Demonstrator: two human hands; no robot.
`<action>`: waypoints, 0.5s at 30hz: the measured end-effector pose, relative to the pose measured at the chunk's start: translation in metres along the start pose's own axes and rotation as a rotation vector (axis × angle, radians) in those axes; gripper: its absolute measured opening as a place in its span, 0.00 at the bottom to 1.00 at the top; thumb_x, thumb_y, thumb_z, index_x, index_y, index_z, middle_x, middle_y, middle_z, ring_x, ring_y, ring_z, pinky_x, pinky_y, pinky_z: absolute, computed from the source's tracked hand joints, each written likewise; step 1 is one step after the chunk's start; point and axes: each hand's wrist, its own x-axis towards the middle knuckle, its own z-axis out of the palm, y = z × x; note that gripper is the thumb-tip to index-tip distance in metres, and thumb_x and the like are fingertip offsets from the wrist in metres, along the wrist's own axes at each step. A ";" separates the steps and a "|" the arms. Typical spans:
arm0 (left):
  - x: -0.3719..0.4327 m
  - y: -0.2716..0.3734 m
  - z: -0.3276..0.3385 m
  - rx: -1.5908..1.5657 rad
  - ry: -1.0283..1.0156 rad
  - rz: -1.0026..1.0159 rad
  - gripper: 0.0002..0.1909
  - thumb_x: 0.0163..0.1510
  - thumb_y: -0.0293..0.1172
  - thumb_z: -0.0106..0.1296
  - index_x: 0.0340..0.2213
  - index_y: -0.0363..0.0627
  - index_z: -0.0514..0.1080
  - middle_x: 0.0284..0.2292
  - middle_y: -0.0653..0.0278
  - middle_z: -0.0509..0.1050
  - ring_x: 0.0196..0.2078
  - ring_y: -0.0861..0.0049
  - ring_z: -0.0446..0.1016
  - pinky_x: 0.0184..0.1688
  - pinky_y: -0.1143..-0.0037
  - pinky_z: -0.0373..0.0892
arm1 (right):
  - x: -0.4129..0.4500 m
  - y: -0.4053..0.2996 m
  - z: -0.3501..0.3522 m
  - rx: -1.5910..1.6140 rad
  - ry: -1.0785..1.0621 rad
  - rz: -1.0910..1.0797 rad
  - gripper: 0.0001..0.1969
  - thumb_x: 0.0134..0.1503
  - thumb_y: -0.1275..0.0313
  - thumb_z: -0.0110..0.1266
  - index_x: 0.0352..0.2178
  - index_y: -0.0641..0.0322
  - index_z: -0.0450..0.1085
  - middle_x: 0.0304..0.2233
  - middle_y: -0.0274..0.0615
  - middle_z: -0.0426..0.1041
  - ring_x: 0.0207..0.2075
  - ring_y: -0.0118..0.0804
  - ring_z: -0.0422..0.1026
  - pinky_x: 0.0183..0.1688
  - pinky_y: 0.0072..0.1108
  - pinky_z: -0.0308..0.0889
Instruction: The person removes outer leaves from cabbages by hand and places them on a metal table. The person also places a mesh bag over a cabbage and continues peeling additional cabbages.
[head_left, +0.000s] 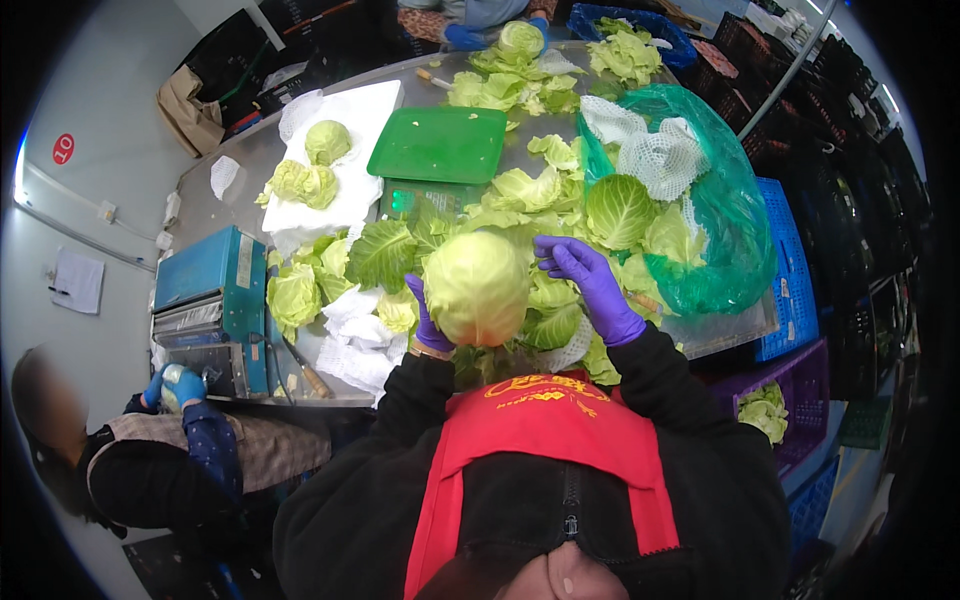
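Note:
A large pale green cabbage head rests in my left hand, which wears a purple glove and supports it from the left side. Most of that hand's fingers are hidden behind the cabbage. My right hand, also gloved in purple, is held apart from the cabbage on its right, with nothing in it. Loose outer cabbage leaves lie around and beneath both hands. Just beyond my right hand sits a veined green leaf. A wooden-handled knife lies left of my left hand.
Ahead stands a scale with a green tray. White foam sheets hold trimmed cabbages. At left is a blue wrapping machine; at right, a green plastic bag with leaves and foam nets. Blue-gloved co-workers stand at left and opposite.

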 end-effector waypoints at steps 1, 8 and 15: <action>-0.004 0.003 0.005 0.022 -0.074 -0.013 0.69 0.42 0.85 0.49 0.71 0.48 0.45 0.64 0.46 0.62 0.66 0.48 0.62 0.67 0.48 0.60 | -0.001 -0.004 0.003 -0.007 -0.033 0.009 0.23 0.70 0.56 0.49 0.56 0.63 0.72 0.49 0.38 0.77 0.49 0.30 0.75 0.55 0.25 0.67; -0.027 0.013 0.056 0.326 -0.393 -0.142 0.80 0.34 0.78 0.65 0.71 0.41 0.35 0.57 0.38 0.69 0.60 0.52 0.71 0.63 0.58 0.67 | -0.021 -0.032 0.016 -0.095 -0.278 -0.008 0.22 0.70 0.58 0.49 0.57 0.62 0.72 0.54 0.38 0.73 0.52 0.30 0.71 0.57 0.26 0.66; -0.031 0.026 0.072 0.536 -0.449 -0.171 0.83 0.31 0.77 0.67 0.72 0.40 0.33 0.63 0.42 0.62 0.65 0.59 0.66 0.67 0.63 0.59 | -0.077 -0.084 0.026 -0.459 -0.421 -0.177 0.25 0.68 0.66 0.50 0.64 0.60 0.63 0.61 0.53 0.67 0.64 0.51 0.65 0.65 0.35 0.60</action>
